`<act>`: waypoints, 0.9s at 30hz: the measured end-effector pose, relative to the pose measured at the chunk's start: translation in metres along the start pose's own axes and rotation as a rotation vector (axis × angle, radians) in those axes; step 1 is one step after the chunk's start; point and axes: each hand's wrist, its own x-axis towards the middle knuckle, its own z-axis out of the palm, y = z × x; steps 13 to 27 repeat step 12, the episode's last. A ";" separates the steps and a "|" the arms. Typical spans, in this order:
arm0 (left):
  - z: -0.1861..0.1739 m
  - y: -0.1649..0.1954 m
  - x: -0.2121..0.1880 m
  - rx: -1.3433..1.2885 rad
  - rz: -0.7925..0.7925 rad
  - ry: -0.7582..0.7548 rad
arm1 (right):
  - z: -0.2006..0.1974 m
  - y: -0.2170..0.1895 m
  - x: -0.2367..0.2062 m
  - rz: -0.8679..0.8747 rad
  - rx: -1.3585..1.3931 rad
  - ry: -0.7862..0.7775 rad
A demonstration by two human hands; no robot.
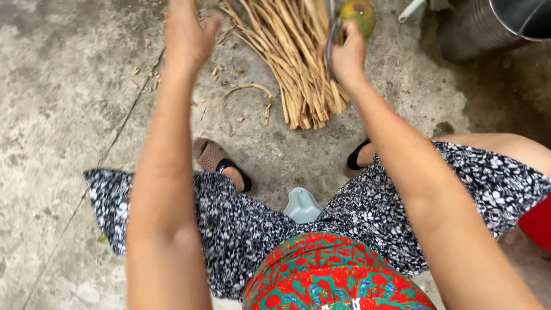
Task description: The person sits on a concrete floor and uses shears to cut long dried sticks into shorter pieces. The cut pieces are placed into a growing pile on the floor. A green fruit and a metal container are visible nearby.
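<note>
Fingers of the right hand [347, 57] are wrapped tight around a thin grey metal tool [330, 49], a blade or handle whose upper end runs out of the top of the picture, so its full shape cannot be told. The fist sits over the right edge of a bundle of pale tan sticks [295, 63] that lies on the concrete floor [63, 115], fanned toward the top and cut fairly even at the near end. The sticks look dry, stripped and fibrous, with a few flat strips among them. Just past the right hand, touching or nearly touching the bundle, is a round green-and-orange fruit [359, 14].

The left hand [186, 31] is raised over the floor to the left of the bundle, holding nothing, with the fingers loosely together and the fingertips cut off by the frame. A curled strip of peel [247, 95] lies beside the bundle's near end, with small chips scattered around it.

Closer in, two feet in dark sandals [229, 169] rest on the concrete, and a grey plastic stool edge [302, 204] shows between the knees under a black-and-white flowered skirt [241, 224]. A metal pot [488, 23] stands at the upper right, well apart from the sticks.
</note>
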 end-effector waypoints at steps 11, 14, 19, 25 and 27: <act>0.224 0.051 -0.097 -0.586 -0.692 -0.490 | 0.013 0.053 -0.057 0.465 -0.450 0.002; 0.233 0.055 -0.099 -0.566 -0.698 -0.489 | 0.012 0.052 -0.060 0.424 -0.433 -0.026; 0.233 0.055 -0.099 -0.566 -0.698 -0.489 | 0.012 0.052 -0.060 0.424 -0.433 -0.026; 0.233 0.055 -0.099 -0.566 -0.698 -0.489 | 0.012 0.052 -0.060 0.424 -0.433 -0.026; 0.233 0.055 -0.099 -0.566 -0.698 -0.489 | 0.012 0.052 -0.060 0.424 -0.433 -0.026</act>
